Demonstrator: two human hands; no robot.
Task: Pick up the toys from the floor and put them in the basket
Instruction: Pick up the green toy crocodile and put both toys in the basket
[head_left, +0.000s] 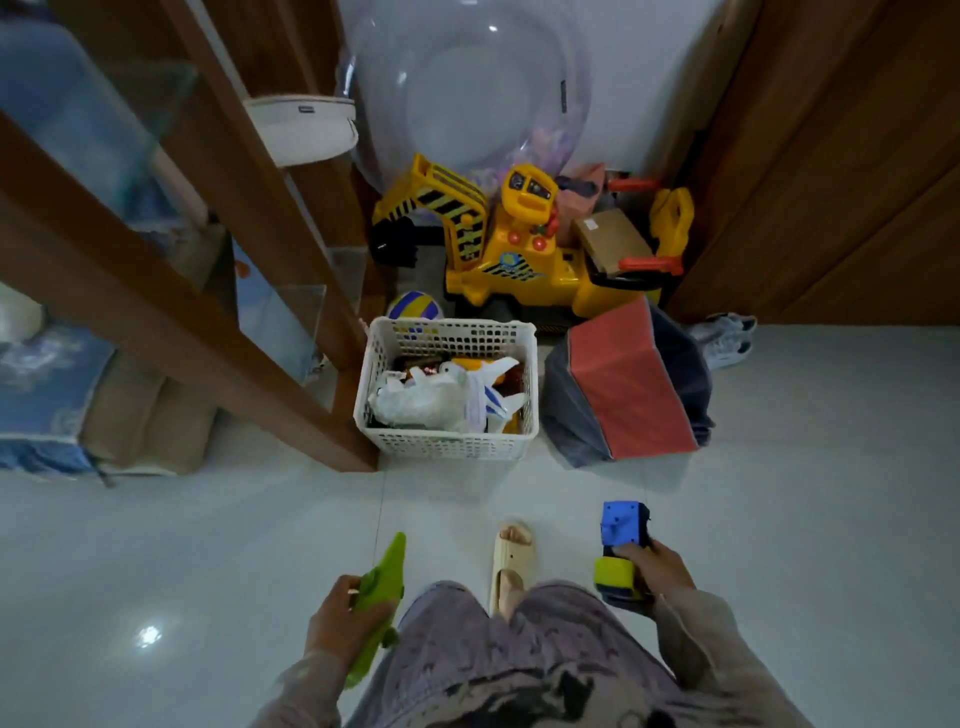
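So this looks pretty far along to me: the white basket (445, 389) already has a pile of stuff in it, including what looks like a white toy plane (491, 387) and some crinkly white plastic, and the bare floor (208, 545) in front of it has no loose toys that I can spot. What's left is basically the drop-off. The left hand (332, 621) has its grip wrapped around a green toy (376, 595), long and narrow with a pointy snout end aimed forward, maybe a crocodile or dino, hard to say. The right hand (662, 571) has its grip closed on a chunky blue and yellow toy vehicle (621, 551), blue block up front, yellow wheel-ish part by the fingers. Both are held up off the floor, well short of the basket, which sits straight ahead against a wooden shelf frame (291, 332). There's also a big yellow ride-on excavator (519, 249) and a striped ball (414, 305) behind the basket, but I'd guess those stay where they are. One slippered foot (511, 558) is stepping forward.
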